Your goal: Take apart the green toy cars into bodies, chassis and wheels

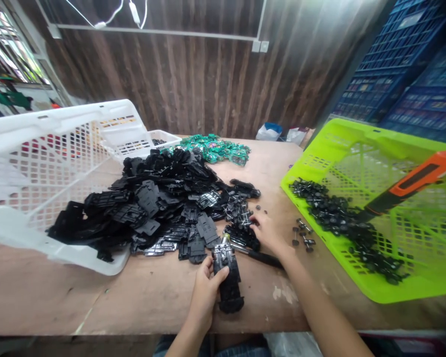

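My left hand [205, 287] is closed around a black toy car chassis [227, 272] with wheels, held just above the table's near edge. My right hand [266, 232] reaches forward onto the table, its fingers curled down into a small cluster of black wheel-and-axle parts [241, 213] at the edge of a big heap of black plastic chassis plates [159, 208]. What the right fingers grip, if anything, is hidden. A black-handled screwdriver [258, 256] lies under my right wrist. A few loose wheel axles [304, 235] lie to the right of that hand.
A tipped white mesh crate [55, 148] spills the black heap at left. A lime green basket [394, 168] at right holds many black wheel axles and an orange-black tool [419, 181]. Green parts [215, 148] lie at the table's back. Blue crates [401, 64] are stacked behind, right.
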`<state>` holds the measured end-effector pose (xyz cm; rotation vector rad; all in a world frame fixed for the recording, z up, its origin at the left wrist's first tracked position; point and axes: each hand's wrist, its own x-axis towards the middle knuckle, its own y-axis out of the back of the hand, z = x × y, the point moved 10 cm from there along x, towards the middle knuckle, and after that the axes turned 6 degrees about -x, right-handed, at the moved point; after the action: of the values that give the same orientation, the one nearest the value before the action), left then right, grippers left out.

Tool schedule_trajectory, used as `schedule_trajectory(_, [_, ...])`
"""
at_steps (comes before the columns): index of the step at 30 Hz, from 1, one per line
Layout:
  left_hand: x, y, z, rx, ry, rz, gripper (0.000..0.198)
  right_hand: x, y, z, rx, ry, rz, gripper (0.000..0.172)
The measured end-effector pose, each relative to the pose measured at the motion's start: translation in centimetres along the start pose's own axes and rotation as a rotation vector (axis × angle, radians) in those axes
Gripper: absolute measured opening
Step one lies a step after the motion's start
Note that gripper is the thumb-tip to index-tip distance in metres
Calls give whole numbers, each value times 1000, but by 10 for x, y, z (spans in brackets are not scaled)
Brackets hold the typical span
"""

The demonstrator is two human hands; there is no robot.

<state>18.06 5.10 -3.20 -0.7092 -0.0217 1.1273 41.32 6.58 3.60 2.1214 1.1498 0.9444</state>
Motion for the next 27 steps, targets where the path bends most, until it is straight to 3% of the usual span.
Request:
schedule_trajectory(7, [-1,6,-5,-9,15,35,50,0,39,32,133,-171,139,24])
schedule_trajectory(12, [-4,5,5,-29,-49,96,40,-8,50,64,269,-320,136,35])
schedule_trajectory(15, [-1,3,5,-47,-57,119,41,-24,59,64,288,-372,185,39])
schedule_trajectory(17, [2,2,2,-85,-55,138,44,-43,59,45,290,-368,211,36])
schedule_trajectory(19, [4,-1,2,-126,-74,157,44,-67,49,10,282,-309,189,26])
schedule_trajectory(23, [4,-9,2,-183,-108,165,43,-115,14,-78,169,19,74,6])
schedule_trajectory(25, [3,-14,3,-208,-120,145,43,-131,5,-98,106,113,105,11])
schedule_trajectory(27, [2,-17,4,-228,-124,125,44,-136,0,-100,58,128,138,14])
